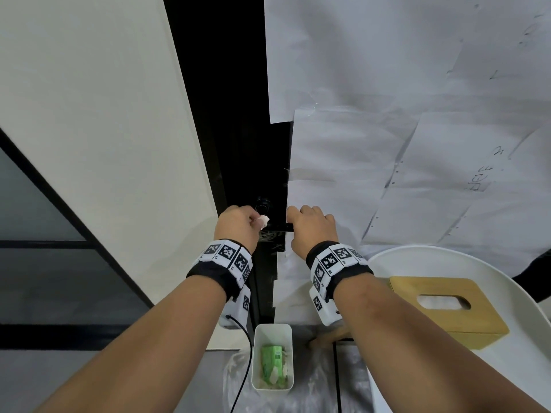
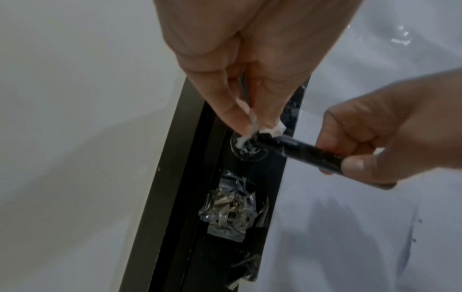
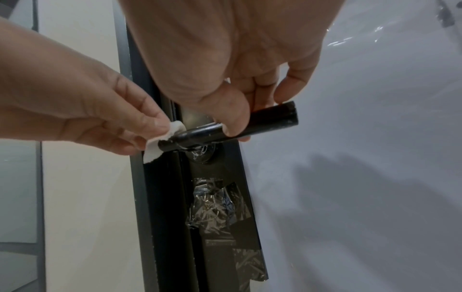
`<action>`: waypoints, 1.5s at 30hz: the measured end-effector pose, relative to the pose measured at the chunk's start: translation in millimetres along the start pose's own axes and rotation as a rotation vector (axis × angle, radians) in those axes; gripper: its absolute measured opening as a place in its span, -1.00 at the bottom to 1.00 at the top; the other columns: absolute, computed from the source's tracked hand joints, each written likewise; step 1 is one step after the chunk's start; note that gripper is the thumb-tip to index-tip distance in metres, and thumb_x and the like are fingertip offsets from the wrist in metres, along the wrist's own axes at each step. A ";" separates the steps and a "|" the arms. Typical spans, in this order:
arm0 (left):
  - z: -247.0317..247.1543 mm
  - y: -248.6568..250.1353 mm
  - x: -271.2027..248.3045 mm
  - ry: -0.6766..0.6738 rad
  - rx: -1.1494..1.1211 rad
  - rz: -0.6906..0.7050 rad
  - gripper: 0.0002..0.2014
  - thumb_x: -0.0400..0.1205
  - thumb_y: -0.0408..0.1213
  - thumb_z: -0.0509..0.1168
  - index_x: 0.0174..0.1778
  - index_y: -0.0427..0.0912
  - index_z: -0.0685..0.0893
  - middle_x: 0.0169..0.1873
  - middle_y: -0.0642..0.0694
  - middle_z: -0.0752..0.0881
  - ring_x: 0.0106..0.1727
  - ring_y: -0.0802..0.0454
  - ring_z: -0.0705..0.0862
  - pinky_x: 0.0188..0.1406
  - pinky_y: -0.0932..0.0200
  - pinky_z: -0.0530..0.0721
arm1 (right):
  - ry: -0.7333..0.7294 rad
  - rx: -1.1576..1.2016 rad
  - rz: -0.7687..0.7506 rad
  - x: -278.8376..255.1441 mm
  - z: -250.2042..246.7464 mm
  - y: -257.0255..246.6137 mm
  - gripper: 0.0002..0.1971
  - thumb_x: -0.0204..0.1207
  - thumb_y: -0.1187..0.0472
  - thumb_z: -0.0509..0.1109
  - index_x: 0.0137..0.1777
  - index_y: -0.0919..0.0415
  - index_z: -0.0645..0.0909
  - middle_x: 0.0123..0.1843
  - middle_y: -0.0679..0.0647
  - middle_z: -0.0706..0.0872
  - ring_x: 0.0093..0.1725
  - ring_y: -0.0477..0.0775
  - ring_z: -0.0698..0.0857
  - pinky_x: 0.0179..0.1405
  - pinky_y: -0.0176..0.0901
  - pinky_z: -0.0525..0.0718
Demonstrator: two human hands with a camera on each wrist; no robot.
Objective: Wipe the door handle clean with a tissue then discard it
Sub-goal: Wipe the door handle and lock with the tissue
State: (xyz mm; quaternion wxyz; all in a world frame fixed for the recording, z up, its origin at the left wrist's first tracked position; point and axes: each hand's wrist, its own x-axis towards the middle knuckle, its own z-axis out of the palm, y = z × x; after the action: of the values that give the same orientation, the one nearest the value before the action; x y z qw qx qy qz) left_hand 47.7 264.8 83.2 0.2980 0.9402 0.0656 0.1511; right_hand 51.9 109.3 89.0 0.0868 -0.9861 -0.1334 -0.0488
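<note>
The left hand (image 1: 238,225) pinches a small white tissue (image 3: 162,142) between its thumb and the tips of its fingers (image 2: 237,110). The tissue is pressed on the round end of the black door handle (image 3: 250,124), the end close to the door frame. A bit of tissue sticks out under the fingertips and touches the handle there. The right hand (image 1: 310,231) holds the other part of the same handle. Its thumb (image 3: 232,116) sits on the front of the bar and its fingers curl round the back, so the bar is gripped. The free end of the handle pokes out past the right fingers. Between the two hands a short bit of bare black bar shows. Just under the fingers, on the black door strip (image 3: 212,247), there is a patch of crinkly clear tape (image 3: 217,207). Beside the right fingers, white paper sheets (image 1: 417,144) cover the door. Beside the left fingers is a pale wall (image 1: 104,144). Far below the hands a small white bin (image 1: 272,356) stands on the floor with a green packet (image 1: 271,362) and some bits of white stuff in it. Near the right arm, a wooden tissue box (image 1: 447,308) sits on a round white table (image 1: 507,368)
</note>
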 end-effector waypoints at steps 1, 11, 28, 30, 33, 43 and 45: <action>2.9 2.0 -0.6 -0.004 0.004 0.015 -0.90 0.61 -0.21 0.35 -0.08 -0.13 0.75 -0.11 -0.10 0.67 -0.14 -0.06 0.70 -0.23 0.20 0.58 | 0.000 0.000 0.001 -0.4 -0.1 -0.2 -0.61 0.35 0.40 0.28 0.17 0.10 0.44 0.04 0.12 0.60 0.11 0.21 0.52 0.08 0.08 0.45; 10.9 13.7 -16.5 -0.183 0.050 0.156 -0.86 0.63 -0.30 0.28 -0.03 -0.10 0.75 -0.07 -0.07 0.66 -0.03 -0.06 0.68 -0.03 0.09 0.67 | -0.004 0.018 -0.001 0.3 0.0 2.3 -0.62 0.35 0.40 0.27 0.16 0.09 0.46 0.04 0.11 0.60 0.12 0.20 0.52 0.09 0.08 0.44; 6.7 9.1 11.2 -0.193 0.133 0.071 -0.74 0.66 -0.37 0.22 0.20 -0.11 0.71 0.21 -0.20 0.63 0.19 -0.17 0.63 0.16 0.04 0.62 | -0.004 0.035 0.003 1.3 0.0 2.9 -0.62 0.35 0.41 0.27 0.15 0.09 0.45 0.05 0.10 0.60 0.12 0.19 0.52 0.10 0.06 0.43; 1.2 13.8 14.8 -0.299 0.194 0.034 -0.72 0.70 -0.35 0.18 0.26 -0.09 0.68 0.28 -0.17 0.57 0.26 -0.15 0.60 0.23 0.03 0.60 | -0.004 0.031 0.003 1.0 0.2 2.6 -0.61 0.35 0.41 0.27 0.15 0.09 0.45 0.06 0.10 0.61 0.12 0.19 0.52 0.11 0.07 0.45; -3.9 16.7 15.9 -0.299 0.179 0.037 -0.74 0.70 -0.36 0.17 0.20 -0.10 0.72 0.21 -0.17 0.56 0.23 -0.15 0.60 0.20 0.05 0.61 | -0.006 0.032 0.000 0.4 -0.1 3.5 -0.60 0.35 0.42 0.26 0.16 0.09 0.45 0.06 0.10 0.60 0.13 0.19 0.52 0.11 0.06 0.44; 2.9 15.2 23.5 -0.177 0.169 0.098 -0.76 0.70 -0.33 0.21 0.23 -0.15 0.71 0.18 -0.18 0.59 0.10 -0.13 0.66 0.07 0.10 0.65 | 0.015 0.026 0.003 0.2 3.1 2.5 -0.59 0.33 0.43 0.25 0.16 0.09 0.45 0.06 0.09 0.61 0.12 0.19 0.52 0.08 0.06 0.43; 6.8 18.1 25.6 -0.303 0.313 0.063 -0.74 0.71 -0.36 0.19 0.26 -0.13 0.67 0.27 -0.16 0.51 0.09 -0.10 0.63 -0.02 0.19 0.56 | 0.015 0.023 0.003 0.5 3.5 2.8 -0.60 0.33 0.43 0.26 0.16 0.10 0.44 0.06 0.09 0.60 0.12 0.19 0.52 0.08 0.05 0.43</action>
State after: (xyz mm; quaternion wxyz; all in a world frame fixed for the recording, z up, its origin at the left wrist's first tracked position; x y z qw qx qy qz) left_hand 74.7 251.9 94.7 0.1499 0.9886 0.0132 0.0055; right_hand 53.4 107.4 85.2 0.0994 -0.9848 -0.1317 -0.0546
